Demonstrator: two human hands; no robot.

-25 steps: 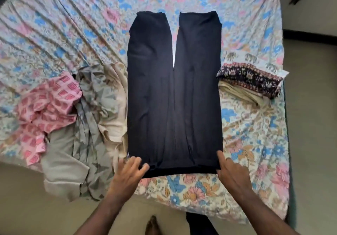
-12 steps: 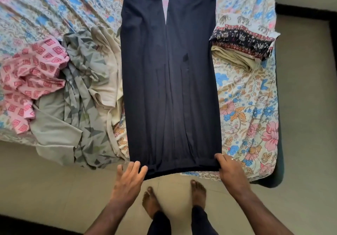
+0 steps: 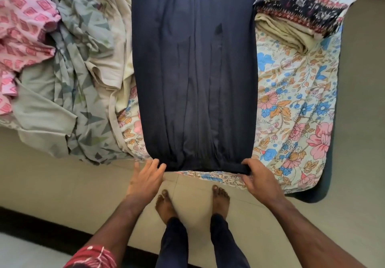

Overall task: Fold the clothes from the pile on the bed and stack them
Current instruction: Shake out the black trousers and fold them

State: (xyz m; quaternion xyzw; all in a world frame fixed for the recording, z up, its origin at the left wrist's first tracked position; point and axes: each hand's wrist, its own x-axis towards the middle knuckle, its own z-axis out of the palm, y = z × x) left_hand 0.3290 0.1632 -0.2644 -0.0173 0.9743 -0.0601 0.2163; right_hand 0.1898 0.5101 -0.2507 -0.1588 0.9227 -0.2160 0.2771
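Dark navy trousers (image 3: 193,76) lie flat and lengthwise on the bed, waistband at the near edge. My right hand (image 3: 258,177) pinches the waistband's right corner. At the waistband's left corner my left hand (image 3: 145,177) has its fingers spread, the fingertips touching the cloth. To the left lies the unfolded pile: a pink patterned garment (image 3: 23,38), a grey triangle-print garment (image 3: 83,76) and a beige one (image 3: 112,59). At the right sits the folded stack, a dark elephant-print cloth (image 3: 302,11) on a beige garment (image 3: 285,32).
The bed carries a floral sheet (image 3: 295,109) that hangs over its near edge. My bare feet (image 3: 191,203) stand on the beige tiled floor just below that edge. Part of the pile droops over the bed's left front edge.
The view has tilted down and closer, bringing floor and feet in. The trousers' waistband has come to the bed's near edge, and my right hand has closed onto its corner.
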